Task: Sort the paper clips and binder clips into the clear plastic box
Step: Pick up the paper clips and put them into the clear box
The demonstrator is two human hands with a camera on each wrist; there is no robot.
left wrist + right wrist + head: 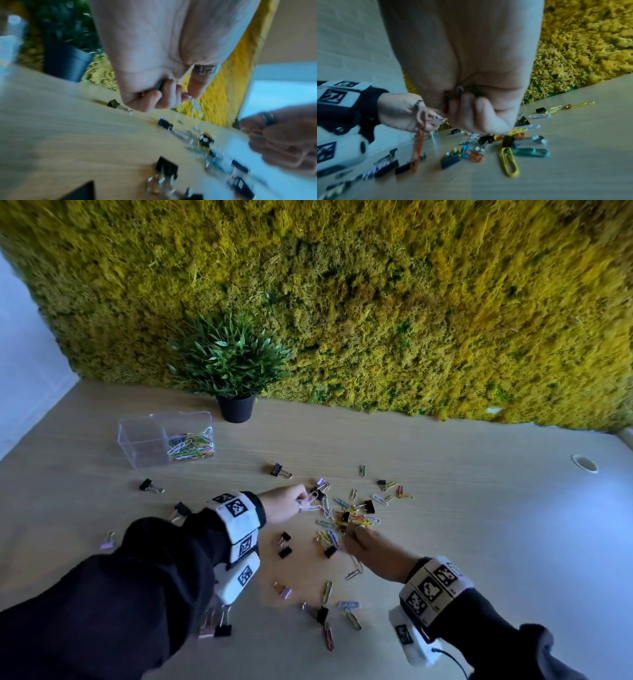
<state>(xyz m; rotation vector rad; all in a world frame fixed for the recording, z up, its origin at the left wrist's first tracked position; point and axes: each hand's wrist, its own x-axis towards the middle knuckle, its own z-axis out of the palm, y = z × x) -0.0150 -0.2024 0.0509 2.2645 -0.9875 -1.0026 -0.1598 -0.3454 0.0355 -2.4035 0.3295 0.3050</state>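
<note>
We've got paper clips scattered mid-desk with black binder clips mixed among them, and both hands are in the pile. Our left hand has its grip curled round a small bunch, a white one dangling from the fingertips. Our right hand is fisted on several more, ends poking out of the palm. The clear plastic box sits well apart, far left on the desk, its right compartment holding coloured paper clips, its left looking empty. The danger: those loose danglers could slip on the carry, or a binder clip snagged in a bunch lands in the wrong compartment.
</note>
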